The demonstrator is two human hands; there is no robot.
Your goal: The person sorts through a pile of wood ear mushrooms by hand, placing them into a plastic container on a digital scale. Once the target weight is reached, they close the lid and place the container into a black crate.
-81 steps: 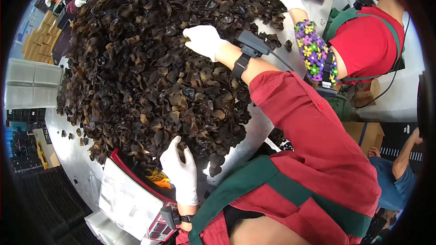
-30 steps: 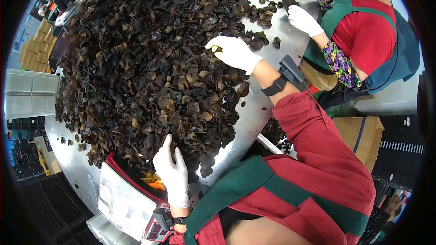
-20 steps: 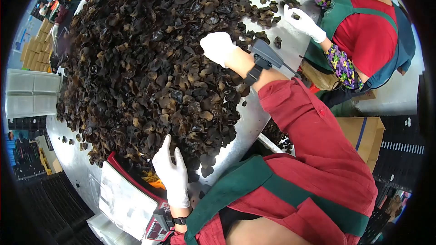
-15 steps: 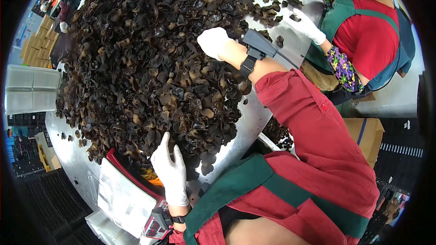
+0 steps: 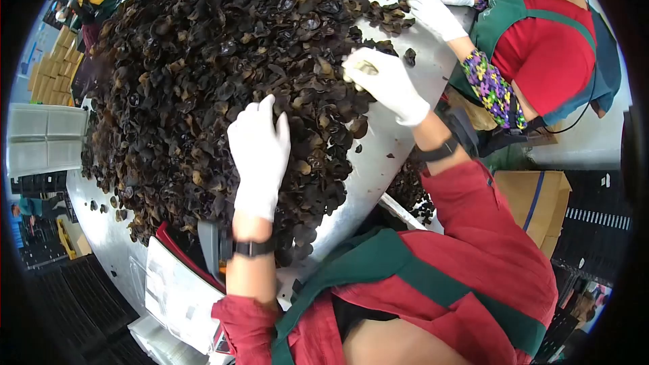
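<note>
the left hand (image 5: 259,152) lies flat, fingers together, on the near slope of the dried mushroom heap (image 5: 203,74) that covers the tabletop (image 5: 378,162), while the right hand (image 5: 387,84), at the heap's right edge, pinches a pale piece (image 5: 366,67).

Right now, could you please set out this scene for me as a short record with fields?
Surface: metal table
Main item: large heap of dark dried mushrooms
Left hand: white glove, palm down on the heap
Right hand: white glove, at the heap's right edge, fingers curled round a few mushroom pieces
Co-worker's hands: white gloves, at a small cluster of mushrooms, upper right
Near edge: red-rimmed scale, partly hidden by the left arm
</note>
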